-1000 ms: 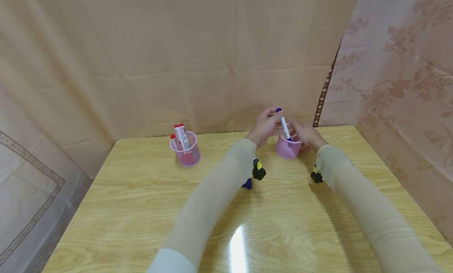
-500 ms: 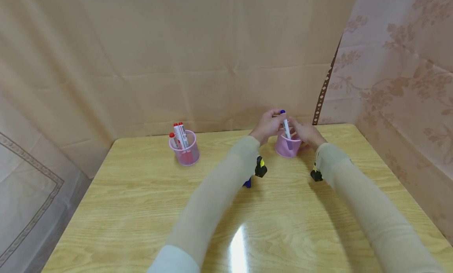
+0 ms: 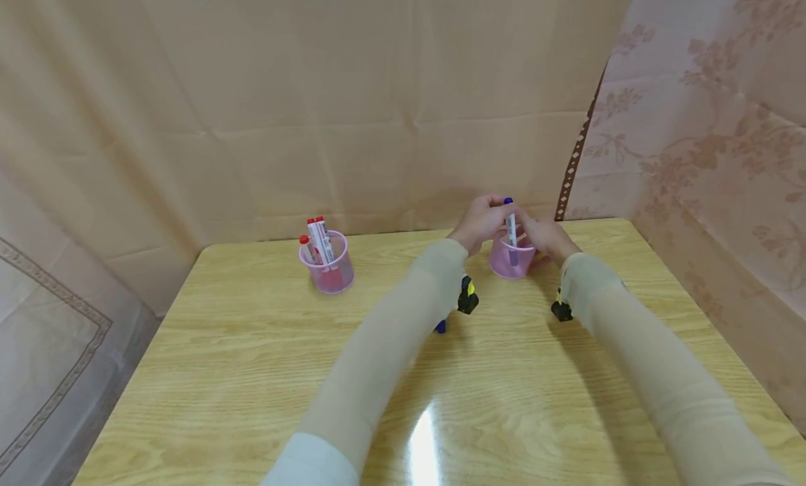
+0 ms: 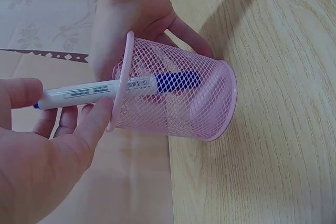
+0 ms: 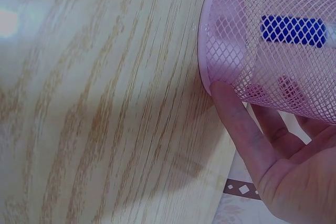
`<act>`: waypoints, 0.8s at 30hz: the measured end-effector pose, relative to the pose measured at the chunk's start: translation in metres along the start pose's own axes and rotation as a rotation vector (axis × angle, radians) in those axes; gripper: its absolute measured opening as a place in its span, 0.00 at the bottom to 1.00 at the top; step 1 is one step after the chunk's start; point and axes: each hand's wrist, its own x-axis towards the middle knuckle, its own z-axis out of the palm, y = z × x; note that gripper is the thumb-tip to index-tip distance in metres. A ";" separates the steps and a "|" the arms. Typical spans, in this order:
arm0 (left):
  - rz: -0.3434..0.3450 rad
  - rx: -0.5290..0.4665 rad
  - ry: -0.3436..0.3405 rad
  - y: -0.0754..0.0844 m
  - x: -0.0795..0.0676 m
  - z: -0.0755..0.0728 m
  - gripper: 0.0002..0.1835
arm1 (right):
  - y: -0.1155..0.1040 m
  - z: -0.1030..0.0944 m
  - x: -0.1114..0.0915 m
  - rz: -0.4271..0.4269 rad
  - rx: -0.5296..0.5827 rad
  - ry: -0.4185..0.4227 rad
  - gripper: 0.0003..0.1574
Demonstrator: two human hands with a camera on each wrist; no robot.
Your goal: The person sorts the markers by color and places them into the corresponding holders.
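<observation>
Evidently, the left grip pinches a white cylindrical plastic marker with blue ends; its lower end hangs below that grip, inside a pink round mesh cup. The right grip curves round the cup's side. Marker judged light, stiff, slightly slippery: best held by the upper barrel. Cup judged light, tippable: best steadied low.

Remotely, I see a beige left sleeve; at its near end, whitish fabric; by its cuff, a black-and-yellow wrist camera; right of it, a matching right sleeve.
</observation>
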 end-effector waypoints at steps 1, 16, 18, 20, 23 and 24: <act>-0.005 0.004 0.004 0.000 0.000 0.001 0.10 | 0.000 0.000 0.000 0.000 0.002 0.002 0.72; -0.004 0.002 -0.019 -0.001 0.004 0.013 0.11 | 0.003 0.001 -0.003 -0.027 0.074 0.009 0.65; 0.004 -0.020 -0.012 -0.003 0.004 0.014 0.11 | 0.003 0.001 -0.002 -0.029 0.075 0.006 0.64; 0.015 -0.029 -0.003 -0.005 0.005 0.013 0.10 | 0.003 0.001 -0.001 -0.029 0.073 0.002 0.63; 0.026 -0.041 -0.009 -0.006 0.006 0.011 0.10 | 0.002 0.002 0.000 -0.028 0.068 0.000 0.65; 0.029 -0.037 -0.008 -0.006 0.006 0.010 0.10 | 0.002 0.002 0.000 -0.026 0.068 0.000 0.65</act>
